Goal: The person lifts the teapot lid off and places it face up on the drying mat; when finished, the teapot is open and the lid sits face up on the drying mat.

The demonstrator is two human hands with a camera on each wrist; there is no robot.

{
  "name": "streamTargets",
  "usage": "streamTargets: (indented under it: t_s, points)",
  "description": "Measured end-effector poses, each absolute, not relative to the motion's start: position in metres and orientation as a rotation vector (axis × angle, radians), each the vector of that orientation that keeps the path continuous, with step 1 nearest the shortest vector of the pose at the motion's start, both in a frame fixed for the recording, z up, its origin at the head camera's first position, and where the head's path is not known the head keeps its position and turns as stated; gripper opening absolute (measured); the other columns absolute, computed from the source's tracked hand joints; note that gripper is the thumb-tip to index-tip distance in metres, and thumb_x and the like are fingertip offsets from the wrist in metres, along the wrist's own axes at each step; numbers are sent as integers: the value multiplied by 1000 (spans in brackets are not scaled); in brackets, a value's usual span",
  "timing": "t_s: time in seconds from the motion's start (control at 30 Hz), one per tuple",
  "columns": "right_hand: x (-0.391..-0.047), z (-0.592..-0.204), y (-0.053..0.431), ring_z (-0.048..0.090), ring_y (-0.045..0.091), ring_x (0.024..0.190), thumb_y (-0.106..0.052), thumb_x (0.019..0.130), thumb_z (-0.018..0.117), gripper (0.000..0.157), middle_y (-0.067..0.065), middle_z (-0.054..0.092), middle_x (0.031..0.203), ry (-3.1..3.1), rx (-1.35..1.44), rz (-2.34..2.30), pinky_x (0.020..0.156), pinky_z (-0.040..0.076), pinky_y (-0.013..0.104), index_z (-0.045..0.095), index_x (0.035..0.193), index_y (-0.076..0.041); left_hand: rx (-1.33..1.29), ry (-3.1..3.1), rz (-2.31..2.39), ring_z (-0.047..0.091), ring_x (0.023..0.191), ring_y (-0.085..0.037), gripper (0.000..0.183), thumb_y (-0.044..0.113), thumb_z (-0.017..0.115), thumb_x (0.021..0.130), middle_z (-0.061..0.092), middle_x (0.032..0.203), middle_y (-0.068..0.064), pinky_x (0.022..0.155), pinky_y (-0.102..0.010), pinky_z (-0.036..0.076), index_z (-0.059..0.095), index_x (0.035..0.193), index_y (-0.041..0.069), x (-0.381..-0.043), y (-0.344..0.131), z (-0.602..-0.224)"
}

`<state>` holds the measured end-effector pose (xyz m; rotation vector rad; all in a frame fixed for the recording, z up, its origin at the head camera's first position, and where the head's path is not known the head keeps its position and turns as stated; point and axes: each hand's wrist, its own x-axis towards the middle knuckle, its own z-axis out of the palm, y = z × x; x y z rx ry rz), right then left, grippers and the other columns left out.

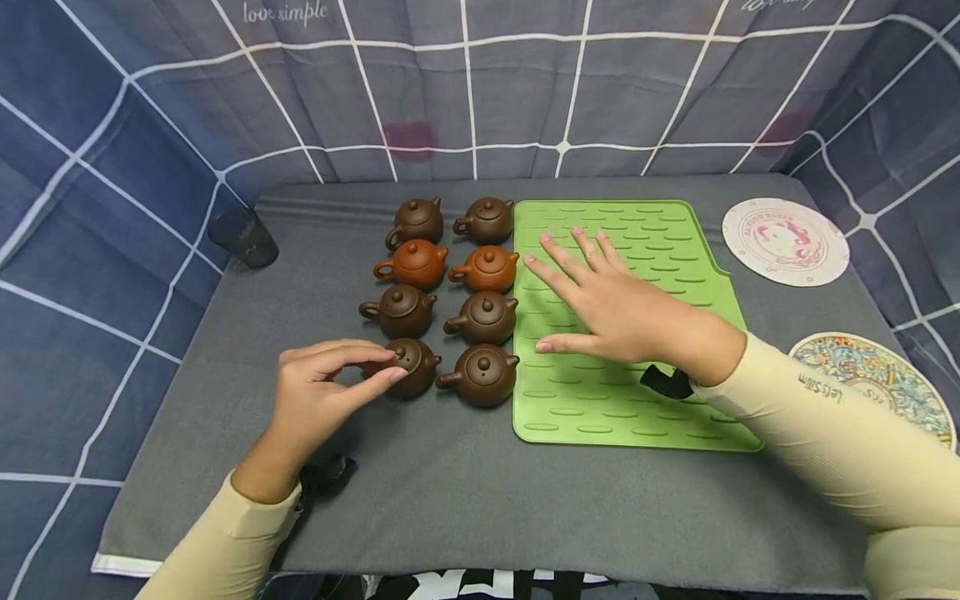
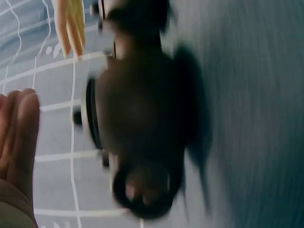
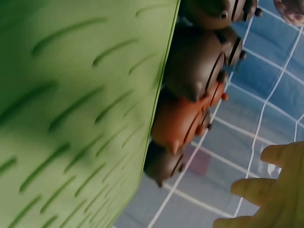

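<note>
Small teapots stand in two columns on the grey cloth. My left hand [image 1: 322, 392] hovers at the handle side of the front-left dark brown teapot [image 1: 415, 367], thumb and fingers apart; in the left wrist view the blurred teapot [image 2: 142, 104] shows a gap from the fingers [image 2: 23, 128]. Beside it is the front-right brown teapot [image 1: 480, 379]. Two orange-brown teapots [image 1: 418, 265] sit in one row, among darker ones. My right hand [image 1: 630, 308] is spread flat above the green ridged mat [image 1: 585, 417], holding nothing; whether it touches the mat I cannot tell.
On the right lie a white round plate with a pink print [image 1: 786, 271] and a colourful patterned round plate [image 1: 922, 392]. A black cup [image 1: 243, 237] leans at the back left. Checked blue-grey curtains [image 1: 517, 100] close off the back and sides.
</note>
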<state>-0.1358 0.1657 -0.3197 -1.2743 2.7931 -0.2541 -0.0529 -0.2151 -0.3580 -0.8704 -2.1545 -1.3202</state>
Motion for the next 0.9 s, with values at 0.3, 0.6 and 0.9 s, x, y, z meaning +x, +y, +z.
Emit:
streamTargets:
  t_s: [0.3, 0.6, 0.9]
  points:
    - [-127, -331, 137, 9, 43, 157, -66, 103, 54, 95, 21, 18, 171, 2685, -1502, -325, 124, 9, 55, 19, 169, -9, -984, -2274, -1033, 76, 85, -19, 24, 17, 95, 81, 79, 96, -2, 73, -39, 61, 85, 100, 5, -49, -186, -376]
    - [-121, -346, 121, 34, 45, 149, -54, 102, 67, 88, 24, 40, 161, 2613, -1690, -418, 122, 23, 52, 34, 163, 0, -1002, -2358, -931, 76, 80, -16, 28, 9, 98, 72, 79, 91, -3, 68, -37, 61, 84, 96, 3, -49, -177, -379]
    - [-111, -356, 112, 45, 39, 143, -48, 102, 70, 81, 21, 50, 155, 2580, -1747, -500, 118, 33, 50, 41, 160, -1, -882, -2540, -827, 77, 88, -23, 29, 7, 95, 78, 79, 96, -9, 75, -40, 62, 83, 103, -1, -41, -169, -378]
